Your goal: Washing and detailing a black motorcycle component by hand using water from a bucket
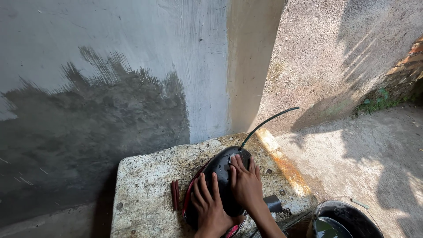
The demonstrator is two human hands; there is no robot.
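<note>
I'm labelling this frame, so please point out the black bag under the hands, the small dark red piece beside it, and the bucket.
black bag (222,169): head view, on its top face above the fingers.
dark red piece (175,194): head view, its middle.
bucket (352,210): head view, on its far rim.

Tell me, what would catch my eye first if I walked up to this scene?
Probably the two hands pressed side by side on a glossy black rounded object with red trim, lying on a stained stone slab against the wall; the left hand sits nearer the person, the right hand beside it. A thin dark wire curves up from the object's far end, and a dark bucket stands at lower right.
</note>
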